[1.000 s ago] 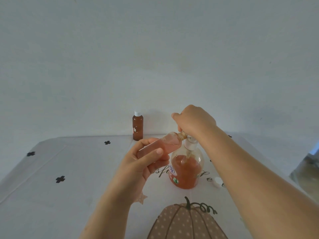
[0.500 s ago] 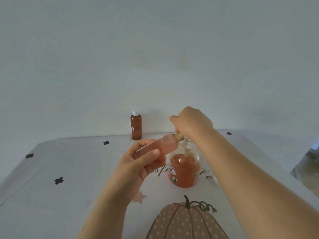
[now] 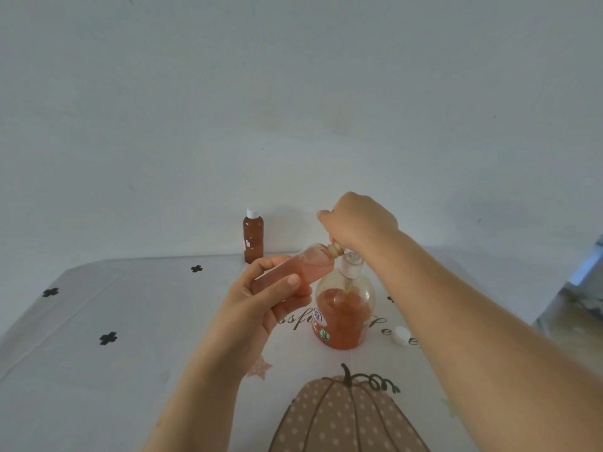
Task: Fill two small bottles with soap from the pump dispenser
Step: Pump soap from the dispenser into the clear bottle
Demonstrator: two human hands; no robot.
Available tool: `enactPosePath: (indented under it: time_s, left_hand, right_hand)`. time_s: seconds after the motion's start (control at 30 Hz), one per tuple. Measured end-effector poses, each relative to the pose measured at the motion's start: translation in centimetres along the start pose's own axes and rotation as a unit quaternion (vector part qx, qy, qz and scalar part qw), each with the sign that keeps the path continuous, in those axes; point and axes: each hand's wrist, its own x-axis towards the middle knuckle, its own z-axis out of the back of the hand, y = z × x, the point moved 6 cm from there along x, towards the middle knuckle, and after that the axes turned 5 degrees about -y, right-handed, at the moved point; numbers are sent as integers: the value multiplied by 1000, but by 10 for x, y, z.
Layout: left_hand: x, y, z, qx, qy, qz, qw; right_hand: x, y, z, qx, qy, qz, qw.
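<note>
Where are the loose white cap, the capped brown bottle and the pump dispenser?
loose white cap (image 3: 402,335), head view, on its middle.
capped brown bottle (image 3: 253,238), head view, on its mid body.
pump dispenser (image 3: 342,318), head view, on its soap-filled lower body.

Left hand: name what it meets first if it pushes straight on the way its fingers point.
Probably the soap dispenser, just past the left hand; depth is hard to judge.

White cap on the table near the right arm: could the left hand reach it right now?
Probably not easily. The left hand grips the tilted small bottle, held up to the pump dispenser, and that dispenser and the right forearm stand between it and the white cap.
</note>
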Motion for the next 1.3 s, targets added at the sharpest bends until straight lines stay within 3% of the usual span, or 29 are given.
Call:
enactPosePath:
  time_s: [0.97, 1.3]
  left_hand:
    - [1, 3, 4, 17, -18, 14, 1000]
    - [-3, 1, -2, 19, -9, 0, 1000]
  right_hand:
    - [0, -6, -14, 42, 19, -13, 999]
    - [-2, 0, 2, 4, 13, -1, 1000]
